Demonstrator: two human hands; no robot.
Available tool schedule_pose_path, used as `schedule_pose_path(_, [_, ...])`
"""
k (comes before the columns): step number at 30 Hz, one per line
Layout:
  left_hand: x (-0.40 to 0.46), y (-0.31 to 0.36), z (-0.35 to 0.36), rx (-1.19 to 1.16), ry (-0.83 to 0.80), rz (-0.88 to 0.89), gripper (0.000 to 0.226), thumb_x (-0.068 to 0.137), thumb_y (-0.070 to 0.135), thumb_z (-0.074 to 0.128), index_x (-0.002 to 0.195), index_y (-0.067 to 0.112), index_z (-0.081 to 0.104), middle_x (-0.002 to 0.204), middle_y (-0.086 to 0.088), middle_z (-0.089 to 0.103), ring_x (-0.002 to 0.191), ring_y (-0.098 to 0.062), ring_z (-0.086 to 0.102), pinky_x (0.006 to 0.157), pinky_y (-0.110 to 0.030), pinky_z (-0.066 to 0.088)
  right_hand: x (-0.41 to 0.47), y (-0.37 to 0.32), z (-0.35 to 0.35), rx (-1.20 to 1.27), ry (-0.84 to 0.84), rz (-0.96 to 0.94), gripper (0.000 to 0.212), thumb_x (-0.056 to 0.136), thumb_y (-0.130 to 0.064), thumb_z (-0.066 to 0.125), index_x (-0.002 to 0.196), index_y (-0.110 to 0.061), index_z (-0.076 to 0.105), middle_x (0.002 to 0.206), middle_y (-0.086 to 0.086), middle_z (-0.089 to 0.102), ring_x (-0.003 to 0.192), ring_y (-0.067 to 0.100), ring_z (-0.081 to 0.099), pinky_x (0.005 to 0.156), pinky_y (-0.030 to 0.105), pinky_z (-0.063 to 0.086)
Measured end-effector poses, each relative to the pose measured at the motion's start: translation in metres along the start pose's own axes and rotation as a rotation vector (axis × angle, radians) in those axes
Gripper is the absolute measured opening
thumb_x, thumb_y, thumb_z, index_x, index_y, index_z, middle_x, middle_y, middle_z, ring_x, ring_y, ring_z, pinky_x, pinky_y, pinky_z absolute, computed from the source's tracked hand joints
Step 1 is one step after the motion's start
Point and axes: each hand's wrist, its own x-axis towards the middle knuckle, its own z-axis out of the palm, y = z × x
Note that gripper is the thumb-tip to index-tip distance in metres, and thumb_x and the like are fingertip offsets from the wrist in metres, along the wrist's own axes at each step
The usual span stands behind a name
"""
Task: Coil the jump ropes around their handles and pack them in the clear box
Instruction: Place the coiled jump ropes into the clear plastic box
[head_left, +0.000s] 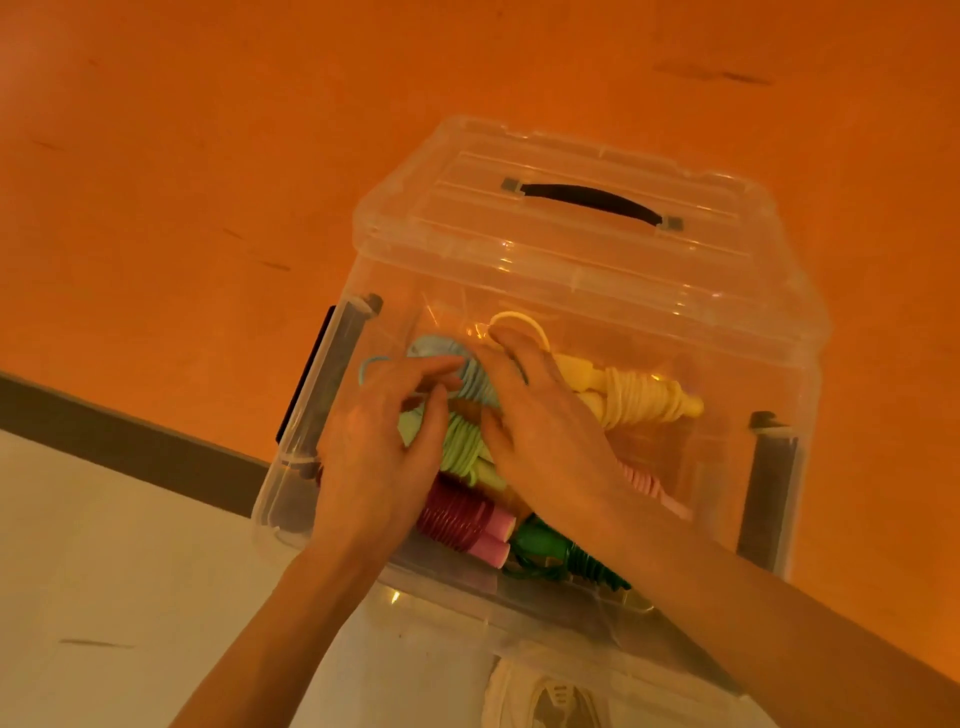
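Observation:
The clear box (779, 364) stands open on the floor, its lid (545, 208) with a black handle lying behind it. Inside lie coiled jump ropes: a yellow one (639, 397), a light green one (462, 441), a maroon and pink one (467, 514), a dark green one (550, 551), a pale pink one (649, 483). A light blue coiled rope (467, 374) sits at the far left of the box. My left hand (379, 452) and my right hand (540, 431) both reach into the box, with their fingers on the light blue rope, pressing it down among the others.
The floor is orange (208, 182) with a dark stripe (130, 441) and a white area (130, 571) near me. A white shoe (545, 701) shows under the box's near edge. Grey latches (343, 374) flank the box sides.

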Motion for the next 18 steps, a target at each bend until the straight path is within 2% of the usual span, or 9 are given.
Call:
schedule_pose_path(2, [0.014, 0.014, -0.002, -0.031, 0.009, 0.028, 0.024, 0.096, 0.021, 0.052, 0.115, 0.029, 0.064, 0.108, 0.013, 0.065, 0.100, -0.006, 0.061, 0.083, -0.024, 0.051, -0.004, -0.008, -0.028, 0.093, 0.151, -0.020, 0.047, 0.088, -0.009, 0.056, 0.135, -0.015, 0.049, 0.141, 0.006, 0.043, 0.126, 0.023, 0.045, 0.094, 0.032, 0.048])
schedule_pose_path(5, [0.040, 0.033, -0.005, -0.050, 0.012, 0.075, 0.024, 0.096, 0.014, 0.053, 0.113, 0.025, 0.065, 0.107, 0.014, 0.064, 0.099, -0.002, 0.060, 0.083, -0.015, 0.046, -0.004, -0.008, -0.070, 0.170, 0.286, -0.005, 0.030, 0.091, -0.013, 0.054, 0.120, -0.015, 0.061, 0.131, 0.002, 0.051, 0.121, 0.014, 0.049, 0.092, 0.016, 0.041])
schedule_pose_path(8, [0.069, 0.042, -0.006, 0.033, -0.019, 0.147, 0.025, 0.096, 0.015, 0.053, 0.114, 0.025, 0.065, 0.110, 0.015, 0.058, 0.102, 0.003, 0.055, 0.084, -0.008, 0.038, 0.005, 0.013, -0.097, 0.208, 0.338, 0.082, 0.028, 0.091, -0.012, 0.053, 0.117, -0.016, 0.063, 0.127, -0.003, 0.053, 0.121, 0.008, 0.047, 0.096, 0.010, 0.034])
schedule_pose_path(11, [0.103, 0.039, -0.005, 0.179, -0.092, 0.204, 0.025, 0.094, 0.020, 0.054, 0.117, 0.023, 0.064, 0.118, 0.007, 0.056, 0.111, -0.005, 0.052, 0.091, -0.012, 0.035, 0.016, 0.044, -0.113, 0.167, 0.333, 0.194, 0.030, 0.092, -0.011, 0.054, 0.120, -0.015, 0.062, 0.127, -0.002, 0.053, 0.118, 0.009, 0.047, 0.089, 0.006, 0.032])
schedule_pose_path(14, [0.135, 0.036, -0.003, 0.360, -0.156, 0.210, 0.031, 0.092, 0.022, 0.056, 0.122, 0.018, 0.063, 0.127, -0.006, 0.055, 0.118, -0.022, 0.052, 0.096, -0.029, 0.036, 0.024, 0.078, -0.123, 0.020, 0.283, 0.313, 0.033, 0.091, -0.012, 0.055, 0.124, -0.016, 0.059, 0.131, 0.004, 0.050, 0.123, 0.018, 0.044, 0.087, 0.012, 0.025])
schedule_pose_path(18, [0.172, 0.030, -0.005, 0.554, -0.258, 0.100, 0.037, 0.094, 0.024, 0.056, 0.130, 0.017, 0.057, 0.138, -0.016, 0.048, 0.125, -0.035, 0.046, 0.100, -0.040, 0.036, 0.033, 0.107, -0.131, -0.108, 0.217, 0.430, 0.037, 0.092, -0.017, 0.054, 0.129, -0.013, 0.054, 0.138, 0.010, 0.044, 0.129, 0.027, 0.038, 0.102, 0.031, 0.029])
